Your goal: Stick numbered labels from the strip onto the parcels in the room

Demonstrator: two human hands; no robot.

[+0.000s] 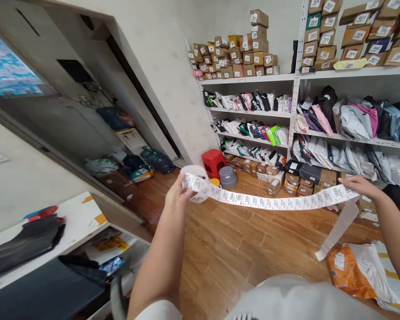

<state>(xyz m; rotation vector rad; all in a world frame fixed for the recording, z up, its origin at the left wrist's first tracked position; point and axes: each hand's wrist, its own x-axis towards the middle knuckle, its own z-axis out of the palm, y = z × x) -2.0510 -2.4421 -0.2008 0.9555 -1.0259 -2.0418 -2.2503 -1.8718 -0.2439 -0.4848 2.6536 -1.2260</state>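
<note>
Label strip (270,203), white and printed with rows of black numbers such as 1004 and 1005, stretches across the front of the person's body, above the wooden floor (246,249), sagging a little in the middle. The left hand (182,186) grips one end, where the paper curls into a loop around and behind the fingers. The right hand (362,184) pinches the strip near its other end, and beyond that hand a loose tail of paper hangs down and slants back toward the left. Both arms reach forward.

Near the hanging tail, at the lower right, lie an orange parcel (348,271) and a white parcel (362,262), side by side. Past the strip, a red stool (215,162) stands by the wall, with a grey stool (227,177) just beside it. Behind them, a white shelf unit (246,81) carries numbered brown boxes (248,58) on top and rows of bagged packets (250,101) on the lower levels; more boxes sit along the floor beneath. To the left, a white table (76,213) bears a dark bag (26,240), and big water bottles (158,160) stand near the doorway.
</note>
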